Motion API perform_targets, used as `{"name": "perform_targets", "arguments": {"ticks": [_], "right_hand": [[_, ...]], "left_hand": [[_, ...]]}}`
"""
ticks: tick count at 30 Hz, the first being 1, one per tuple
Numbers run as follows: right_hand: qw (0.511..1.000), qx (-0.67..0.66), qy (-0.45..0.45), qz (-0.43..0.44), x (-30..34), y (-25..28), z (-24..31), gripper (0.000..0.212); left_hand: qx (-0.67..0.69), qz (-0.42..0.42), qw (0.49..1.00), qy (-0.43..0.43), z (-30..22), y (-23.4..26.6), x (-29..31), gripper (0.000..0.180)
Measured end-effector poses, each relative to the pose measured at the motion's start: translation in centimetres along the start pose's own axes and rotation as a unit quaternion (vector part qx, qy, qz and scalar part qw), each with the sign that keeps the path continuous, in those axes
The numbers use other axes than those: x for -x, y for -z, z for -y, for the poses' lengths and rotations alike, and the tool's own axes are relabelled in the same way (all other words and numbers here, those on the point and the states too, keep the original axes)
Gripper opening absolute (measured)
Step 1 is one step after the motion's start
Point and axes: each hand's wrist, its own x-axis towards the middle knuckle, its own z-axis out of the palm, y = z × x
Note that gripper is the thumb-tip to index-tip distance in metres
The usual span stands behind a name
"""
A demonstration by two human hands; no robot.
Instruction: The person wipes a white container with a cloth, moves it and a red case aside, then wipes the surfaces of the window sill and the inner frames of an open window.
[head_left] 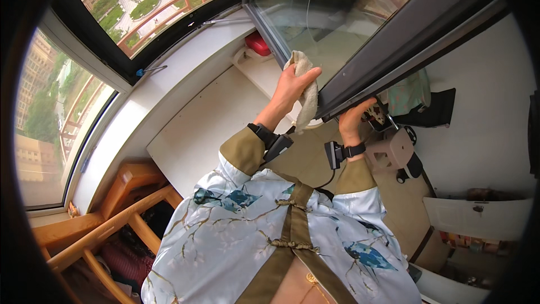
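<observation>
A dark-framed window sash [388,45] stands swung inward in front of me, its glass pane tilted across the upper right. My left hand [292,85] is closed round a beige cloth [306,107], which drapes down past the lower corner of the sash and touches its frame. The thumb points right, and folds of cloth hide some of the fingers. On the other side of that corner, my right hand [352,119] grips the bottom edge of the sash from below. Its fingertips are partly out of sight behind the frame.
A white windowsill [169,62] curves along the left, beneath a fixed window. Under it is a white board [197,118] with a red object [257,44] beyond. A wooden chair [121,225] stands lower left. To the right are a pinkish stool [388,149] and a wheeled item.
</observation>
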Motion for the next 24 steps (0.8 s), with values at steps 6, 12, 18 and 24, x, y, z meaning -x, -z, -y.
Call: {"name": "perform_targets", "arguments": {"ticks": [6, 12, 18, 24], "right_hand": [[1.0, 0.005, 0.011, -0.013, -0.4, 0.3, -0.5, 0.078], [0.998, 0.03, 0.029, -0.04, -0.3, 0.4, -0.6, 0.078], [1.0, 0.003, -0.001, -0.02, 0.1, -0.2, 0.1, 0.079], [0.999, 0.029, 0.026, -0.03, -0.3, 0.3, -0.3, 0.078]], "left_hand": [[0.048, 0.032, 0.998, 0.012, -1.0, -0.1, -1.0, 0.029], [0.08, 0.032, 0.996, 0.015, -0.2, 0.0, -1.0, 0.026], [0.086, 0.033, 0.995, 0.033, -0.7, 0.0, -0.9, 0.023], [0.093, 0.046, 0.994, 0.029, -0.5, 0.0, -1.1, 0.025]]}}
